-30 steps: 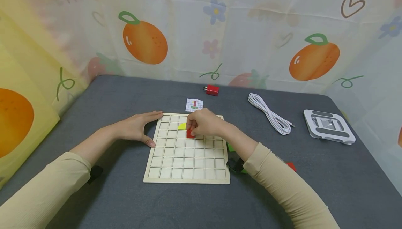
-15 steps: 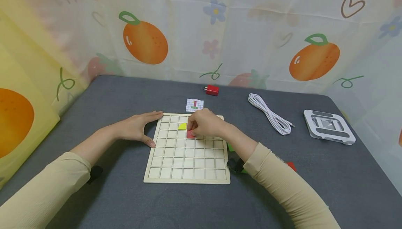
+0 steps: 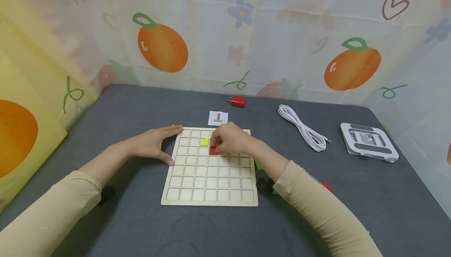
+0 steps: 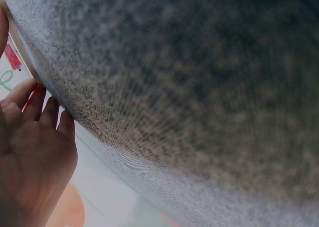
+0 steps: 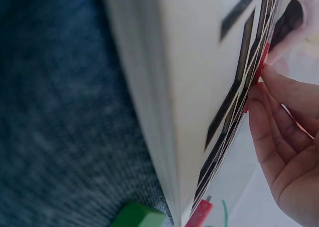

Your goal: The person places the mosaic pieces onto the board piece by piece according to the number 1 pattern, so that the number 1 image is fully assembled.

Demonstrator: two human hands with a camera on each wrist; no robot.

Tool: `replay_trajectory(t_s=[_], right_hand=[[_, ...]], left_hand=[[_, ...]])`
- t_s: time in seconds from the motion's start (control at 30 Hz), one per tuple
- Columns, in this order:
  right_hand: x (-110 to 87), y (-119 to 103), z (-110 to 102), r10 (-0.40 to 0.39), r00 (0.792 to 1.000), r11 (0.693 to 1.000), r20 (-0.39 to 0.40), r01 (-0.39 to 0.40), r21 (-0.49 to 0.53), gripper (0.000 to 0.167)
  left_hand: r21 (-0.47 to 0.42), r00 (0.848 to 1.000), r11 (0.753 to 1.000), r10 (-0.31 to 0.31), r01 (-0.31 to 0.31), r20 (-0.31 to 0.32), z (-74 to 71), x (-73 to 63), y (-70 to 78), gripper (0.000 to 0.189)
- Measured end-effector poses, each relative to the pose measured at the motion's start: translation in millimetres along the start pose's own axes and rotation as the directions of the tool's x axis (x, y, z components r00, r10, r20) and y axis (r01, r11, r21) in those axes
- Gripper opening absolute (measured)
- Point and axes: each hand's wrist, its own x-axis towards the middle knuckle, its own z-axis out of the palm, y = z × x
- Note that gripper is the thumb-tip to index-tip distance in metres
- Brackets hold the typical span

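A pale wooden grid board (image 3: 206,182) lies on the dark table. My right hand (image 3: 232,138) reaches over its upper part and pinches a red square tile (image 3: 213,151) with thumb and fingertips, low at the grid. In the right wrist view, the thumb (image 5: 286,90) is right at the red tile (image 5: 262,62). One cell up and left sits a yellow piece (image 3: 204,142) with a slanted side. My left hand (image 3: 151,142) holds its thumb and straight fingers against the board's left edge; the left wrist view shows its fingers (image 4: 47,112) extended.
Behind the board lie a small grid-pattern card (image 3: 218,118) and a red plug adapter (image 3: 238,101). To the right are a coiled white cable (image 3: 303,127) and a white-grey folding stand (image 3: 369,142). Green pieces (image 3: 258,165) and a red piece (image 3: 327,186) show beside the right arm.
The red tile's top has gone from bright to pale to dark red as it shifts very slightly under my right fingertips. My left hand has stayed at the board's edge.
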Motion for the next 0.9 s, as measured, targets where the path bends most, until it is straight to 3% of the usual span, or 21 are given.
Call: replay_trajectory(t_s=[0.37,0.63,0.9], right_hand=[[-2.7,2.2,-1.9,0.006,1.0,1.0,-0.021,-0.006,-0.001,0.011],[-12.2,10.5,-17.6,0.011,0.995,1.0,-0.096,-0.012,-0.01,0.011],[-23.9,25.6,-32.4,0.062,0.988,0.997,-0.141,-0.056,0.049,0.015]], left_hand=[[-0.007,1.0,1.0,0.004,-0.004,-0.002,0.0,-0.2,1.2,0.118],[-0.007,1.0,1.0,-0.003,0.003,-0.005,0.8,0.4,-0.3,0.119],[-0.011,1.0,1.0,0.008,-0.008,-0.011,1.0,0.6,-2.2,0.119]])
